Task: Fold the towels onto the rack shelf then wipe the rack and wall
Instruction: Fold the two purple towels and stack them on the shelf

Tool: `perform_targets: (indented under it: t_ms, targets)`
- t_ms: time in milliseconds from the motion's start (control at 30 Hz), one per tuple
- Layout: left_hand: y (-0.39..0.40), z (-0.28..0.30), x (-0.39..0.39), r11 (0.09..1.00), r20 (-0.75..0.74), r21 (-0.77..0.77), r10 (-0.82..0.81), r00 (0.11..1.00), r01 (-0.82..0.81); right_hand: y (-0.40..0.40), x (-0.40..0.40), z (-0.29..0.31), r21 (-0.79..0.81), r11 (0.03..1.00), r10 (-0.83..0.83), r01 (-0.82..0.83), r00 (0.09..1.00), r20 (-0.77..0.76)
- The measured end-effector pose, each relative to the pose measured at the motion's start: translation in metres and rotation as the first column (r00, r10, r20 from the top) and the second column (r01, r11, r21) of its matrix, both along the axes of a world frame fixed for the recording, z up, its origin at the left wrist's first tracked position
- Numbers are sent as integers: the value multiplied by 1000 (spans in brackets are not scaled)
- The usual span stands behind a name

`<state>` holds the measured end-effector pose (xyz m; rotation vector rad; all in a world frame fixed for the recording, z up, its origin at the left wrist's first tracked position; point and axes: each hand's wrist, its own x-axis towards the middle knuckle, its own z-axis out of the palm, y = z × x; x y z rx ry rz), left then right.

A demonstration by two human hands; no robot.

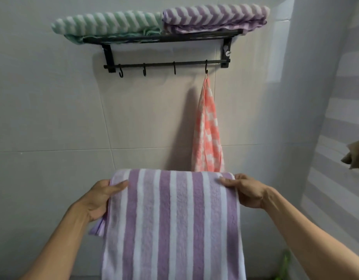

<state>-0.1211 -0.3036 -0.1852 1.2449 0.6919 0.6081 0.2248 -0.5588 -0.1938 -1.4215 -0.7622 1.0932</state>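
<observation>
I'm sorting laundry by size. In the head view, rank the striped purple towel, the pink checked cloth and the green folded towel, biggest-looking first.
1. striped purple towel, though it is nearest the camera
2 and 3. green folded towel and pink checked cloth look alike; the green one is folded, so unranked.

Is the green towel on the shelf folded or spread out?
Folded. The green towel lies on the shelf as a thick bundle, with layered edges visible at its right end.

Left hand (100, 196), right hand (248, 190) raised forward, thumbs on top, pinching.
</observation>
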Motion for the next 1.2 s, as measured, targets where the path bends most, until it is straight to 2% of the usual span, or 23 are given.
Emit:
perform_targets:
  t_ms: [67,167,267,367,433,500,533,600,700,800,867,933,1067,1133,1200]
  targets:
    - [-3,-7,0,996,-83,6,94,992,-94,2,-1,2,-7,1000,-10,10,999,50]
    - [-2,0,6,969,-42,-31,243,969,-245,7,-2,8,44,997,-69,70,997,-35]
    - [1,16,14,930,-42,37,366,930,-365,14,-9,19,-5,995,-96,97,990,104]
    - [5,37,20,869,69,79,485,872,-489,26,-12,39,61,965,-260,253,953,156]
    - [10,44,19,897,113,126,412,904,-424,32,-14,53,60,956,-294,288,930,221]
    - [10,38,15,927,-4,183,335,942,-329,38,-13,59,63,948,-317,312,910,266]
    - [10,32,14,923,-43,193,347,937,-333,41,-13,61,81,936,-351,342,897,269]
    - [8,26,17,895,-31,172,423,906,-412,44,-10,61,121,914,-405,387,889,215]
    - [9,28,21,866,47,118,483,874,-485,41,-10,68,106,960,-271,260,957,102]
    - [13,37,15,926,112,93,355,928,-365,36,-8,70,173,966,-210,194,975,78]
    - [13,39,9,933,51,191,301,952,-305,36,-8,67,175,956,-258,234,957,134]
    - [15,37,9,895,-1,261,376,927,-363,37,-8,63,159,955,-279,251,942,186]
    - [16,35,13,837,36,243,497,867,-490,40,-8,62,156,956,-277,248,938,208]
    - [18,35,11,854,4,301,444,896,-424,41,-9,61,137,961,-266,240,936,231]
    - [18,34,8,893,-50,344,326,944,-290,40,-8,61,113,970,-234,214,946,225]
